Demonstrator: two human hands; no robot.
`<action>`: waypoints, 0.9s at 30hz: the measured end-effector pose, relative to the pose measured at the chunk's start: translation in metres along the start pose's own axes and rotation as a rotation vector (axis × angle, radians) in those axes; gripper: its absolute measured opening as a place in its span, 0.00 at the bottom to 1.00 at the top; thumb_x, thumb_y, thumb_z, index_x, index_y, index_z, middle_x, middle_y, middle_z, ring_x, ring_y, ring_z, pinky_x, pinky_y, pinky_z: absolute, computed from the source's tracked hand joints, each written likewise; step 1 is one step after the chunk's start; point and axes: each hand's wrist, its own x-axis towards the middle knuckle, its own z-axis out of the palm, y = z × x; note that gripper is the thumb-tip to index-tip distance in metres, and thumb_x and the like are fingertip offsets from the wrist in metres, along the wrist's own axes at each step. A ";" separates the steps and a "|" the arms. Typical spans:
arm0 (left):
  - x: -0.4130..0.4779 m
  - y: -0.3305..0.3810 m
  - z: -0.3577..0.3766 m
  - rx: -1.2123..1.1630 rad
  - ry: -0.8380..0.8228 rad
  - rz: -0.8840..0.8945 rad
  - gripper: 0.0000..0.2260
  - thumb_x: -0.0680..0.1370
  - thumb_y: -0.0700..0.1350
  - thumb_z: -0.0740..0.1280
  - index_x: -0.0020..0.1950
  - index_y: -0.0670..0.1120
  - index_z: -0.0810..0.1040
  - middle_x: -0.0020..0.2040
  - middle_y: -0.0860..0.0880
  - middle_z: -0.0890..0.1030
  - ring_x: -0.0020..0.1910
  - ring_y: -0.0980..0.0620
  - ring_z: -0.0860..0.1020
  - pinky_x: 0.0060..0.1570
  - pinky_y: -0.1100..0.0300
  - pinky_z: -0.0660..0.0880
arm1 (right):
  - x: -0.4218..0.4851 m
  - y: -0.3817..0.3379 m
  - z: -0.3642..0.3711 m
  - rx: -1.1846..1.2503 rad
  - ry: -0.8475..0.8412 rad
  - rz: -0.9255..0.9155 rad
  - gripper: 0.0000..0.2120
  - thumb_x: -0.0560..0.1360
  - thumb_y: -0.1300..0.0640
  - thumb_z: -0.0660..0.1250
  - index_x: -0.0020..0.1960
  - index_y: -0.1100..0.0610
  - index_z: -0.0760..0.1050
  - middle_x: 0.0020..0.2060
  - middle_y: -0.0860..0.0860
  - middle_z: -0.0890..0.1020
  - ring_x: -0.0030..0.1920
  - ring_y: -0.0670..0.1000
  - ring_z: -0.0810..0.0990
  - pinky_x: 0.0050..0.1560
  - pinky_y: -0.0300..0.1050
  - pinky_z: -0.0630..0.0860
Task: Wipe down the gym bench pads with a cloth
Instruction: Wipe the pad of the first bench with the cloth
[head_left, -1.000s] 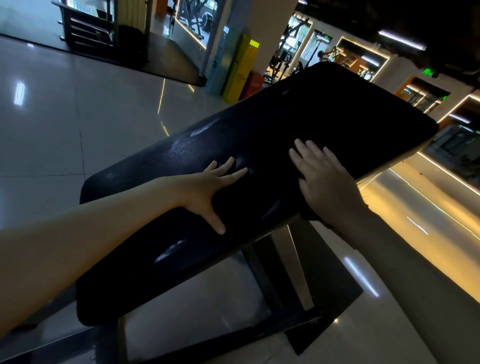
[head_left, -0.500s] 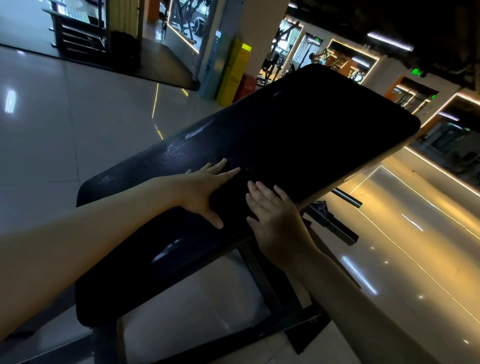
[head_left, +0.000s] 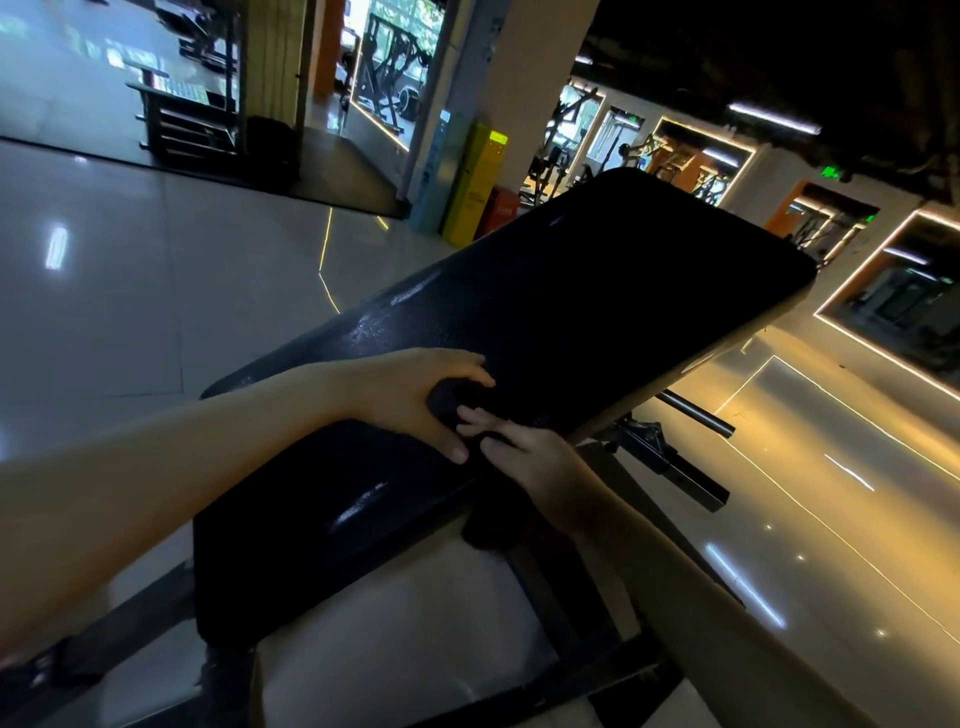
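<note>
From the head camera, the black bench pad (head_left: 597, 312) slopes up and away over a glossy tiled floor (head_left: 130, 286), carried on a dark metal frame (head_left: 566, 597). The left hand (head_left: 405, 389) rests on the pad's lower half, its fingers and thumb curled round a dark bunched lump that looks like the cloth (head_left: 451, 404), hard to tell from the pad in this dim light. The right hand (head_left: 535, 462) sits at the pad's near edge just beside the left thumb, its fingertips (head_left: 475, 415) reaching the lump; I cannot tell whether it grips anything.
</note>
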 end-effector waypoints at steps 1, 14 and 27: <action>-0.002 0.004 -0.005 -0.061 0.007 0.022 0.33 0.67 0.53 0.78 0.70 0.52 0.71 0.74 0.53 0.66 0.73 0.58 0.63 0.69 0.68 0.58 | -0.002 -0.006 -0.007 0.148 0.029 0.051 0.16 0.82 0.60 0.56 0.68 0.57 0.73 0.65 0.47 0.76 0.67 0.45 0.72 0.70 0.41 0.65; 0.009 0.044 -0.033 -0.323 0.291 0.005 0.10 0.81 0.41 0.61 0.47 0.54 0.79 0.41 0.56 0.80 0.40 0.66 0.79 0.41 0.73 0.72 | -0.006 -0.044 -0.052 0.752 0.130 0.124 0.10 0.81 0.58 0.58 0.49 0.57 0.78 0.39 0.51 0.86 0.43 0.49 0.85 0.44 0.42 0.80; 0.016 0.068 -0.063 -0.643 0.236 -0.220 0.09 0.81 0.47 0.62 0.49 0.45 0.80 0.45 0.44 0.83 0.41 0.52 0.82 0.42 0.60 0.79 | -0.017 -0.026 -0.072 0.140 0.036 0.139 0.09 0.74 0.66 0.68 0.53 0.58 0.79 0.49 0.54 0.84 0.50 0.51 0.84 0.50 0.46 0.79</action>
